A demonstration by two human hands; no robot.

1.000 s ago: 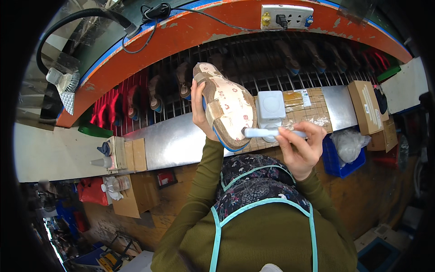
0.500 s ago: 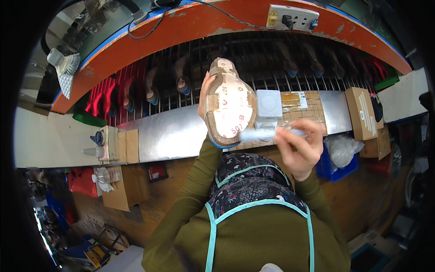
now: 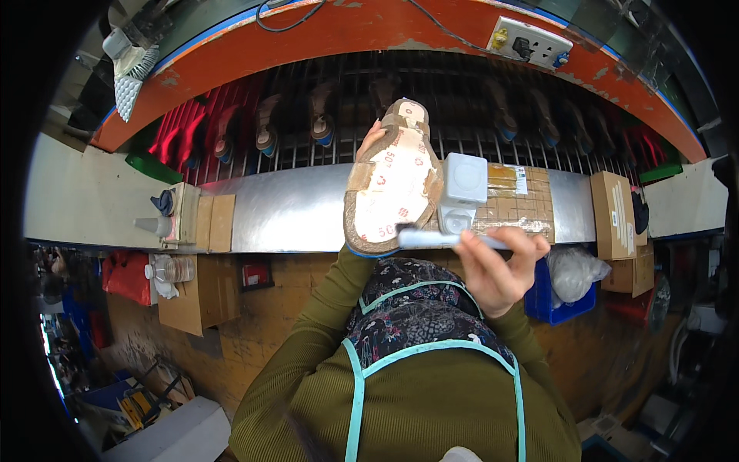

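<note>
My left hand (image 3: 372,139) holds a lasted shoe upper (image 3: 394,185) with its underside facing me. A white insole board with red print covers the middle, and brown material is folded in around its edge. Most of the left hand is hidden behind the shoe; a few fingers show along its left side. Between the fingertips of my right hand (image 3: 504,271) is a pale-handled brush (image 3: 426,239). Its dark head meets the lower right edge of the underside. Just right of the shoe stands a white pot (image 3: 466,179) with a smaller round cup (image 3: 456,220) in front.
Behind the metal ledge (image 3: 289,212) runs a rack of rods, with several shoes (image 3: 322,115) on it. A patterned box (image 3: 516,208) lies beside the pot. Cardboard boxes (image 3: 613,215) and a blue bin (image 3: 560,304) are at the right. A scrub brush (image 3: 135,77) hangs upper left.
The whole view has shifted a little. The brush has moved slightly left against the shoe, and its dark head now shows on the insole's edge. Both hands keep their holds.
</note>
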